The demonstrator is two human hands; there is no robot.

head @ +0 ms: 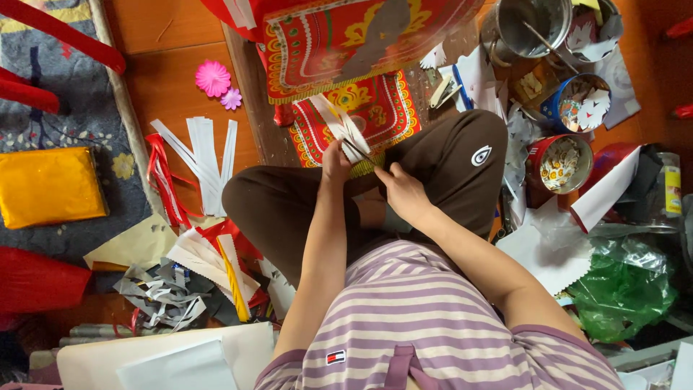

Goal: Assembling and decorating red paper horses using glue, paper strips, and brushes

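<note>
my left hand [334, 162] pinches a folded white paper strip [339, 124] taut, so my right hand [404, 189], closed on scissors [359, 152], cuts it over my lap.

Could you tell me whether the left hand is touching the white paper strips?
Touching: the head view shows the left hand gripping the lower end of the white paper strips.

I see a wooden floor [173, 79] carrying everything. On it lie 2 paper flowers [214, 78], white strips [206, 162] beside red ribbon [160, 180], and a heap of grey scraps [162, 296]. A rug [68, 123] covers the left side, bearing a yellow packet [49, 185]. At right stand 3 tins [561, 162] near a green bag [624, 289].
</note>
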